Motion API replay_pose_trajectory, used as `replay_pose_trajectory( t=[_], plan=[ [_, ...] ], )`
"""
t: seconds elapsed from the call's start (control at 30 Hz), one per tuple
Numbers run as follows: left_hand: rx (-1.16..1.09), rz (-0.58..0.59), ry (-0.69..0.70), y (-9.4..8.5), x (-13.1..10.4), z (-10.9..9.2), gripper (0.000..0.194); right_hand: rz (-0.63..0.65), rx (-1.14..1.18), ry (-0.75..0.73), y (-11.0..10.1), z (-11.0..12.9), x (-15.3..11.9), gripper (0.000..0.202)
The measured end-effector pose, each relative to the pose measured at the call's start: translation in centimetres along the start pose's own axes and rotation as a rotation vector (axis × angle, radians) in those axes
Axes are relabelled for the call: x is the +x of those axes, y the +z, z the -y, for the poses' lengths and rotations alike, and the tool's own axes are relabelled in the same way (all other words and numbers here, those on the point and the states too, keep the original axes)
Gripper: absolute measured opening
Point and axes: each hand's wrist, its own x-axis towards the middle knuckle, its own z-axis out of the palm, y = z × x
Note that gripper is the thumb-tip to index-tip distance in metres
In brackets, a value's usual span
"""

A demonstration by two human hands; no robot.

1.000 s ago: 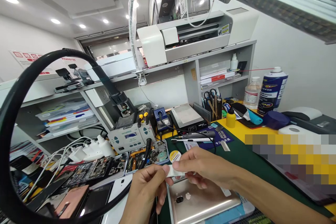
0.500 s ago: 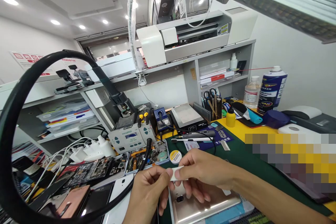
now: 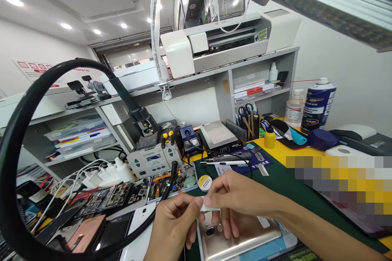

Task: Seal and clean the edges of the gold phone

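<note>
My left hand (image 3: 176,220) and my right hand (image 3: 234,197) meet in the middle of the view. Between thumbs and fingers, both pinch a small flat white piece (image 3: 211,209); the fingers cover much of it. Below them lies a gold phone (image 3: 248,234), back side up, with a dark camera window near its left end. The lower fingers of my right hand hang over this phone. By the right fingertips shows a small round shiny spot that I cannot make out. Under my right wrist, a small white tab (image 3: 263,222) lies at the phone's upper right edge.
A black hose (image 3: 15,130) loops across the left side. Behind the hands are a parts tray (image 3: 191,187), a round tin (image 3: 205,182) and a pen-shaped tool (image 3: 229,157). Several phones and circuit boards (image 3: 104,200) crowd the left. A spray can (image 3: 318,104) stands at the right.
My right hand has shifted slightly, and its lower fingers now point more downward. Less of the white piece shows between the hands, and both still hold it.
</note>
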Motion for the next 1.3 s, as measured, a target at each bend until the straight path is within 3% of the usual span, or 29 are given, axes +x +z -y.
replay_pose_trajectory(
  t=[0.23, 0.33, 0.63, 0.83, 0.97, 1.07, 1.13, 1.2, 1.3],
  plan=[
    [0.058, -0.087, 0.143, 0.5, -0.4, -0.2, 0.041, -0.046, -0.025, -0.041, 0.0, -0.1, 0.2, 0.047],
    [0.031, -0.077, 0.138, 0.8, -0.5, -0.4, 0.038, -0.067, -0.058, -0.061, -0.2, -0.2, 0.2, 0.048],
    [0.02, -0.054, 0.103, 0.0, 0.0, 0.3, 0.036, -0.107, -0.16, -0.118, -1.4, 0.8, -0.5, 0.038],
    [0.049, -0.049, 0.134, 0.4, 0.1, 0.2, 0.033, -0.093, -0.186, -0.153, -0.9, 0.3, -0.1, 0.036],
    [0.156, 0.05, 0.1, -0.1, 0.3, -0.1, 0.035, -0.151, -0.269, -0.134, -1.1, 0.6, -0.4, 0.027],
    [0.398, 0.178, 0.093, -1.5, 0.1, -0.5, 0.042, -0.302, -0.559, -0.134, -1.1, 0.8, -1.0, 0.019],
    [0.626, 0.257, 0.086, -2.4, -0.2, -1.0, 0.063, -0.386, -0.847, -0.184, -0.5, 0.3, -1.5, 0.017],
    [0.804, 0.319, 0.046, -2.9, -0.6, -1.5, 0.085, -0.373, -1.141, -0.232, 0.3, -0.9, -1.9, 0.019],
    [0.928, 0.381, 0.008, -3.0, -1.0, -2.0, 0.096, -0.263, -1.546, -0.257, 1.2, -3.1, -2.6, 0.019]
  ],
)
